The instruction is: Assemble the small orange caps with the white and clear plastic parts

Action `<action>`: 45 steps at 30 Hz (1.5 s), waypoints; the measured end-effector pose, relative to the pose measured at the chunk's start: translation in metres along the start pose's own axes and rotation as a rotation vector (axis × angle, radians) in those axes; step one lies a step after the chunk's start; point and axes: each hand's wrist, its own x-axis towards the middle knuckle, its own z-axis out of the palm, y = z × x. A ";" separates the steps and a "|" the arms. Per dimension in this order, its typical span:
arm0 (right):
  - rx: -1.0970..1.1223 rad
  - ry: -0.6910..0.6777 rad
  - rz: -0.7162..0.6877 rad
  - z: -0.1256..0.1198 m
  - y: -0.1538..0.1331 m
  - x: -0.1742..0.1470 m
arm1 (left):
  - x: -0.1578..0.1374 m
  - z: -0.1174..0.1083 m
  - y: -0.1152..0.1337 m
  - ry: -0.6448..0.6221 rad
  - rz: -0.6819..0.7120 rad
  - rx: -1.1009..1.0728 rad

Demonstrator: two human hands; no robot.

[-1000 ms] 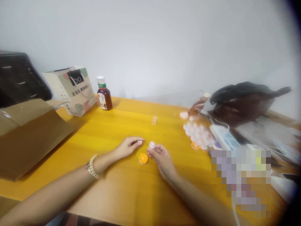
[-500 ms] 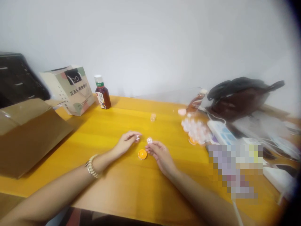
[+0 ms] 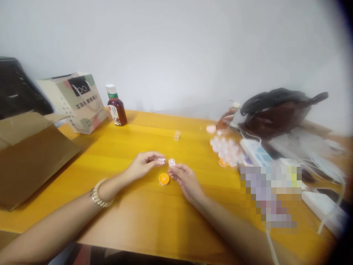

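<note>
My left hand (image 3: 143,163) pinches a small white plastic piece (image 3: 161,161) between thumb and fingers. My right hand (image 3: 184,178) pinches a second small white round piece (image 3: 172,162), and the two pieces are almost touching above the yellow table (image 3: 132,206). A small orange cap (image 3: 164,179) lies on the table just below and between both hands. A gold bracelet (image 3: 97,195) is on my left wrist.
A cluster of several white round pieces (image 3: 227,151) lies to the right beside a white power strip (image 3: 255,152). A dark bottle (image 3: 116,106), a paper bag (image 3: 75,101) and a cardboard box (image 3: 30,154) are at the left. A dark bag (image 3: 278,110) sits at the back right.
My hands have drawn the two white pieces closer together. The view has shifted slightly, so everything sits a little more to the left and higher.
</note>
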 end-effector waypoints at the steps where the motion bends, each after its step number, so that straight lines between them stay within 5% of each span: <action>1: 0.001 -0.007 -0.002 0.000 0.000 0.000 | -0.001 -0.001 0.001 -0.014 0.026 0.044; 9: -0.043 -0.113 0.075 0.003 0.004 -0.012 | -0.001 -0.011 0.012 -0.170 0.620 0.433; 15: -0.098 -0.197 0.079 0.002 0.001 -0.012 | 0.000 -0.013 0.020 -0.279 0.696 0.532; 26: -0.230 -0.262 0.020 0.000 0.002 -0.012 | 0.002 -0.016 0.022 -0.494 0.566 0.342; 33: -0.205 -0.250 -0.013 0.001 0.005 -0.013 | 0.000 -0.014 0.021 -0.500 0.361 0.278; 36: -0.183 -0.209 -0.020 0.001 0.006 -0.012 | -0.002 -0.009 0.016 -0.412 0.292 0.266; 41: -0.146 -0.087 -0.034 0.003 0.006 -0.013 | -0.005 0.004 0.007 -0.091 0.117 0.138; 45: -0.140 -0.075 -0.047 0.003 0.006 -0.012 | -0.008 0.015 0.006 -0.098 -0.074 -0.031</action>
